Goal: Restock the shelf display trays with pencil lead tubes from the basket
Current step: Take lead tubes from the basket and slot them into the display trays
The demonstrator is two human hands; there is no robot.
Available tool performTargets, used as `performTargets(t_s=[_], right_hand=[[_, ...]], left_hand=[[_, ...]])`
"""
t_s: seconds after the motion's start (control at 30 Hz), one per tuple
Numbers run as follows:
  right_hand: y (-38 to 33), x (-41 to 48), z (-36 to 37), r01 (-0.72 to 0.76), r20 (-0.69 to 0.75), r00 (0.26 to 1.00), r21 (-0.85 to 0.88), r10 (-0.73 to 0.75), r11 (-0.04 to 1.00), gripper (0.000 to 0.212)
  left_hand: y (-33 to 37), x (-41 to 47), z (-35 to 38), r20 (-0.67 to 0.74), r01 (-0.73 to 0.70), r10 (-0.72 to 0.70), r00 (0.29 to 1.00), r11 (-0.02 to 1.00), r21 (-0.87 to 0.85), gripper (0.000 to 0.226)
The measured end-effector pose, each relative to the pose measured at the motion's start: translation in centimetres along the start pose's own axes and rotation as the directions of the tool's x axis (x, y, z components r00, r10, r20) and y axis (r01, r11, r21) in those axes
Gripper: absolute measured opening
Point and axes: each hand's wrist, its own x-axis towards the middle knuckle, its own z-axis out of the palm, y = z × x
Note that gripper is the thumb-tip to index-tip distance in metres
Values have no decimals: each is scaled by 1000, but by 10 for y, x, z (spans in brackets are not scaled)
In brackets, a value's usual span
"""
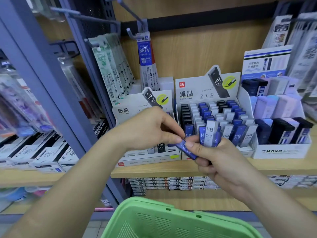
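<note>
Looking down from the head view, we face the shelf [154,169], with the green basket [171,220] at the bottom centre of the frame; we cannot see what is inside it. Our right hand [221,162], centre right, clutches a small upright bundle of lead tubes [210,134], white and blue, marked HB 0.7. Our left hand [149,129], at centre, pinches the upper end of one blue tube [184,149] that slants out of the bundle, and the right thumb lies on it too.

Behind the left hand sits the left tray [135,109]. We see only a few tubes in its front row, and the hand hides much of the rest. The right tray [193,90] beside it looks packed with rows of black, white and blue tubes.

We judge that we are drawing one tube free to place it. Next, the left hand must pull it clear of the right thumb, turn it upright and lower it into an open slot of the left tray.
</note>
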Motion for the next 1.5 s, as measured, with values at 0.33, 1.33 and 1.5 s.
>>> performTargets(t_s=[0.33, 1.33, 1.5], right_hand=[[-10, -2, 0, -22, -108, 993, 202, 45, 979, 19], [-8, -1, -21, -145, -9, 989, 102, 147, 984, 19], [-6, -4, -19, -164, 111, 981, 48, 158, 985, 17]], left_hand=[[5, -1, 10, -63, -19, 14, 998, 996, -91, 47], [-62, 16, 52, -424, -115, 300, 855, 905, 409, 15], [-49, 19, 47, -451, -88, 294, 843, 902, 423, 14]])
